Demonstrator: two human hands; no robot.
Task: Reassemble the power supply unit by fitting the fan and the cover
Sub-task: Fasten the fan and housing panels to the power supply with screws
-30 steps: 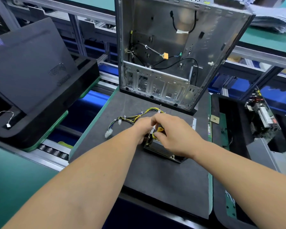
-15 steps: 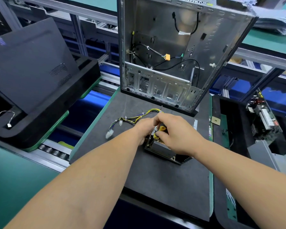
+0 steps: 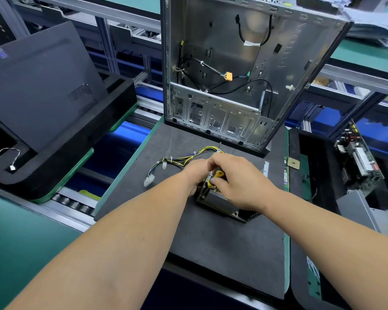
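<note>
Both forearms reach out from the bottom of the view and meet over the power supply unit [image 3: 222, 201], which sits on the dark mat [image 3: 211, 247] in front of the open computer case [image 3: 233, 70]. The right hand [image 3: 238, 182] lies on top of the unit with its knuckles up, its fingers curled round a yellow-handled screwdriver [image 3: 215, 177], of which only a bit of the handle shows between thumb and forefinger. The left hand [image 3: 194, 175] is tucked against the unit's left side, partly behind the right hand; its fingers are hidden from here, so I cannot tell whether they grip the housing or just steady it. The unit's wire harness [image 3: 182, 161] trails off to the left across the mat and ends in a white connector [image 3: 149, 181]. Compared with a second ago, the hands have hardly shifted: the right hand keeps the same grip on the screwdriver in the same spot over the unit, and the harness lies as it did. Off to the right a circuit board [image 3: 356, 159] leans in a black tray [image 3: 318, 166].
</note>
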